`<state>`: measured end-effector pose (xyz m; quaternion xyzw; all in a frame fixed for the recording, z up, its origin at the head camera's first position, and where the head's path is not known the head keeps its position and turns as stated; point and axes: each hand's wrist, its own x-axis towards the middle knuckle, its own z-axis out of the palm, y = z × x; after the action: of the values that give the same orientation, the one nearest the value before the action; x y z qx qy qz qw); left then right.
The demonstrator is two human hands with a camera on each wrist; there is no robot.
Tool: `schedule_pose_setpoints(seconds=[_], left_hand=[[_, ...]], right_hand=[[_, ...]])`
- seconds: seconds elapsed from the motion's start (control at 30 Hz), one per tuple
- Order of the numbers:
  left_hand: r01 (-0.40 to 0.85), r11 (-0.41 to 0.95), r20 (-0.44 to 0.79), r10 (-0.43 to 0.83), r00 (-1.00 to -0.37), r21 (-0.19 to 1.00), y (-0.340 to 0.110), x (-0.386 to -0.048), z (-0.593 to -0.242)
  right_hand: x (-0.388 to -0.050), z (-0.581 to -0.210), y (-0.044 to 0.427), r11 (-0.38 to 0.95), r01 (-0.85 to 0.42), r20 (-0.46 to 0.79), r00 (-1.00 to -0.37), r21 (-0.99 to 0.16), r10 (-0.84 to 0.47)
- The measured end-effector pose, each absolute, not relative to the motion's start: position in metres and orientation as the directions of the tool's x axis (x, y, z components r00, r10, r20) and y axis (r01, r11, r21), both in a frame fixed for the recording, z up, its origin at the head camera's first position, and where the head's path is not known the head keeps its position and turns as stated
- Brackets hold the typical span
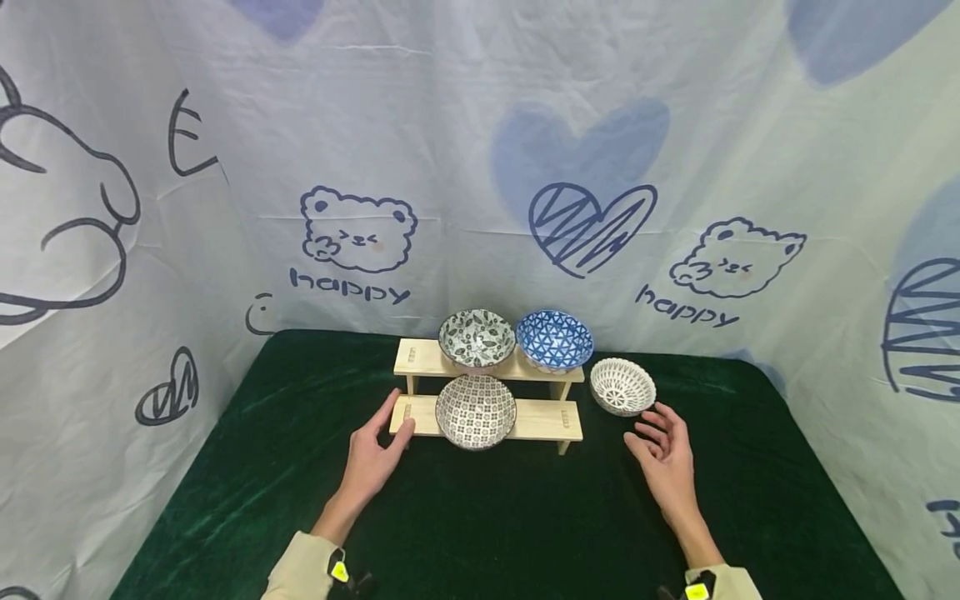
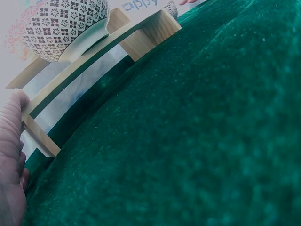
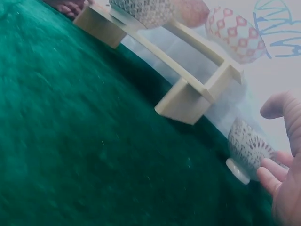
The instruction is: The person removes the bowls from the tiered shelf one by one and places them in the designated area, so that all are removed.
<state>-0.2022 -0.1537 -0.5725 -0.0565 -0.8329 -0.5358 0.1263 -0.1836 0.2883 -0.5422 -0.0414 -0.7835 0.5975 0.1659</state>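
A light wooden two-step stand stands on the dark green cloth. My left hand holds the left end of its lower step, and the thumb lies at the board's corner in the left wrist view. On the lower step sits a bowl with a small brown flower pattern. The upper step bears a leaf-patterned bowl and a blue triangle-patterned bowl. Right of the stand, a small white bowl with dark marks rests on the cloth. My right hand is beside it, fingertips at its side, thumb apart.
Green cloth covers the table in front of the stand and to both sides. A pale curtain with blue hearts and bear drawings hangs close behind the bowls and along both sides.
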Motion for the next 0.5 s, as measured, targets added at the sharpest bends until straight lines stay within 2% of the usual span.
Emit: schedule_pose_setpoints(seconds=[0.2, 0.5], left_hand=[[0.219, 0.417, 0.259, -0.041, -0.965, 0.882, -0.153, -0.202, -0.571], [0.209, 0.422, 0.249, -0.043, -0.968, 0.882, -0.153, -0.202, -0.570]], right_hand=[[-0.178, -0.538, 0.277, 0.250, -0.220, 0.275, -0.937, -0.943, 0.215], [-0.175, -0.534, 0.261, 0.264, -0.275, 0.306, -0.948, -0.924, 0.085]])
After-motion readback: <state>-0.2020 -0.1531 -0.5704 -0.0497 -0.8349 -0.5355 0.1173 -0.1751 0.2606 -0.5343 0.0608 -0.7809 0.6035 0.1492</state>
